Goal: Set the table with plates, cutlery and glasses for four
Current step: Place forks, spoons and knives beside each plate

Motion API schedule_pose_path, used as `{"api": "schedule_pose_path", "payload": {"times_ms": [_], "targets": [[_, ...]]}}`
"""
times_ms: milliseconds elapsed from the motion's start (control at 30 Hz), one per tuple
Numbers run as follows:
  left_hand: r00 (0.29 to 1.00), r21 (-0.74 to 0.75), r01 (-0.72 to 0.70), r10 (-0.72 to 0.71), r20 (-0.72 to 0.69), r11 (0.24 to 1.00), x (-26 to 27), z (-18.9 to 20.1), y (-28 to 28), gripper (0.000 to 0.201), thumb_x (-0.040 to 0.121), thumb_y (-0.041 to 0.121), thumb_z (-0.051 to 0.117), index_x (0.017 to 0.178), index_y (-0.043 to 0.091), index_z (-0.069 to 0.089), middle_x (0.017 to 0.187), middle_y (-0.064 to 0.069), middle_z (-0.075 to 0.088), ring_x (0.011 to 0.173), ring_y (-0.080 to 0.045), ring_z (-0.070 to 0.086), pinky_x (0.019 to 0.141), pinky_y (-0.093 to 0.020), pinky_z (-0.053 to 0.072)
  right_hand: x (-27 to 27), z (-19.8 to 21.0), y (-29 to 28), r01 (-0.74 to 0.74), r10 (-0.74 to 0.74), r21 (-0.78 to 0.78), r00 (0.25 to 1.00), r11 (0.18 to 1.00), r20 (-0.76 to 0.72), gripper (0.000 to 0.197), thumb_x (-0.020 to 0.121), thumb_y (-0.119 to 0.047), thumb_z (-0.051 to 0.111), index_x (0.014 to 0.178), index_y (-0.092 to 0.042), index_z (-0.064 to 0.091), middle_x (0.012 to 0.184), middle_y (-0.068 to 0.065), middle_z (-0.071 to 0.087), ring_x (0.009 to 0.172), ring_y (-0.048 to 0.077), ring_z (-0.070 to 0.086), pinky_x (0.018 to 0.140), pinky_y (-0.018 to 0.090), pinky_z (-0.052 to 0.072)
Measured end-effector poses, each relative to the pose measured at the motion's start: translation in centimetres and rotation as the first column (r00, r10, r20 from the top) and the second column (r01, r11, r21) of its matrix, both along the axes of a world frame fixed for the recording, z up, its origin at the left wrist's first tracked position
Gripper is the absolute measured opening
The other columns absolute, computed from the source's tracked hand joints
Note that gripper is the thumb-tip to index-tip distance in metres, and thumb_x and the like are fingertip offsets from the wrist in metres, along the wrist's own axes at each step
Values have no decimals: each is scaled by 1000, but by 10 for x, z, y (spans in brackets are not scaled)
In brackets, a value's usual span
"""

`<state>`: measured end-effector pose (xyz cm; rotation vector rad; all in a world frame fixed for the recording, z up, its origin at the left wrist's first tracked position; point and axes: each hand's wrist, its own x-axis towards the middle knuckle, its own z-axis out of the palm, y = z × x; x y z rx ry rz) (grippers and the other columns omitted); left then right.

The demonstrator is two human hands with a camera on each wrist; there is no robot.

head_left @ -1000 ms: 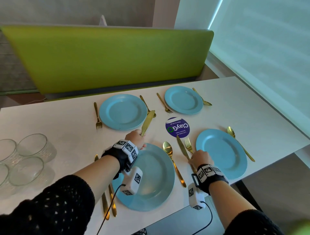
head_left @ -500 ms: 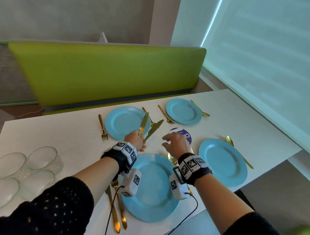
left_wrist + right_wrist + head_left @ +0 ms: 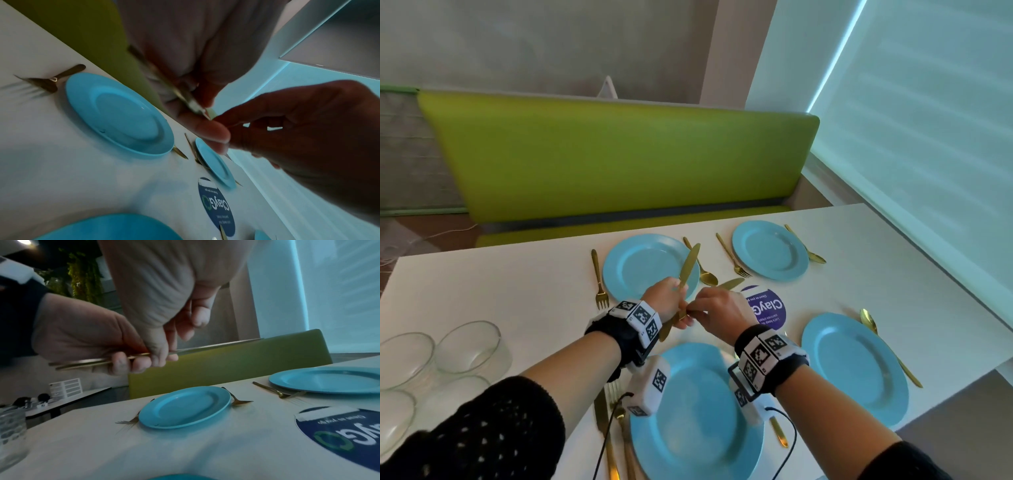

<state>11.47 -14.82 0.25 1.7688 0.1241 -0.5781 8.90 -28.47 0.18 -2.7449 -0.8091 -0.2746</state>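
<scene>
Two gold knives are held above the white table. My left hand grips one knife, its blade pointing up over the far left blue plate. The second knife's blade sticks out to the right of where the hands meet. My right hand pinches its handle there. In the right wrist view my left hand holds two gold handles side by side, and my right hand pinches a knife between thumb and fingers. Three more blue plates lie on the table.
Several clear glasses stand at the table's left edge. Gold forks and spoons lie beside the plates. A purple round sticker marks the table's middle. A green bench runs behind the table, and a window blind is on the right.
My right hand lifted a knife from beside the near right plate and carried it left to my left hand. The two hands now touch. My left hand still holds its knife.
</scene>
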Motion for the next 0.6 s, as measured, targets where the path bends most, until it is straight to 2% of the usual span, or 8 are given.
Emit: {"api": "schedule_pose_path", "payload": {"times_ms": [100, 200, 267, 333, 400, 500, 533, 600], "targets": [[999, -49, -8, 6, -39, 999, 16, -2, 6, 12, 100, 22, 39, 107, 12, 40, 69, -12, 59, 65, -31, 65, 65, -37, 57, 22, -3, -1, -84, 83, 5, 992, 996, 97, 28, 75, -28, 51, 60, -25, 74, 56, -8, 63, 47, 12, 59, 36, 14, 39], [996, -111, -36, 26, -91, 993, 33, -6, 8, 14, 100, 21, 41, 108, 10, 42, 71, -13, 60, 55, -21, 65, 57, -29, 56, 44, -6, -4, -156, 153, 2, 972, 988, 179, 25, 76, -25, 53, 62, -25, 74, 58, -8, 63, 50, 12, 60, 38, 14, 38], [993, -133, -64, 50, -106, 989, 44, -7, 8, 15, 100, 21, 42, 105, 8, 46, 74, -13, 62, 56, -20, 65, 63, -32, 57, 60, -7, -8, -167, 169, -26, 975, 986, 141, 14, 71, -20, 64, 62, -23, 74, 59, -7, 64, 51, 14, 61, 38, 14, 40], [996, -17, -84, 84, -40, 996, 59, -13, 9, 14, 99, 25, 44, 98, 12, 50, 78, -7, 67, 71, -23, 66, 81, -38, 54, 77, -8, -14, -128, 132, -49, 987, 991, 96, 9, 63, -15, 68, 62, -22, 73, 60, -5, 64, 54, 16, 63, 39, 16, 42], [984, 96, -174, 171, 41, 980, 73, -20, 15, 14, 97, 27, 44, 92, 17, 53, 73, 3, 69, 83, -24, 67, 93, -38, 51, 93, -4, -21, 4, -7, -133, 1000, 991, -17, 13, 74, -12, 64, 75, -18, 75, 74, 0, 67, 70, 22, 67, 50, 25, 49], [943, 92, -330, 324, 78, 939, 92, -27, 30, 15, 96, 22, 44, 88, 16, 55, 56, 9, 66, 80, -29, 69, 92, -41, 52, 119, 1, -42, 255, -342, -346, 914, 903, -219, 25, 92, -21, 49, 104, -21, 71, 106, 2, 67, 98, 25, 63, 78, 32, 50], [929, 85, -368, 362, 75, 926, 96, -28, 35, 15, 97, 21, 44, 91, 13, 55, 55, 8, 65, 71, -29, 67, 85, -40, 55, 127, 0, -47, 339, -435, -343, 863, 876, -257, 25, 92, -21, 49, 106, -21, 71, 108, 4, 67, 99, 26, 63, 82, 33, 52], [909, 64, -416, 413, 58, 907, 102, -26, 43, 15, 98, 21, 42, 99, 10, 52, 62, 1, 63, 49, -18, 60, 59, -29, 54, 144, -6, -56, 489, -572, -308, 759, 816, -312, 25, 91, -20, 50, 105, -16, 70, 106, 9, 68, 97, 28, 64, 82, 34, 55]]}}
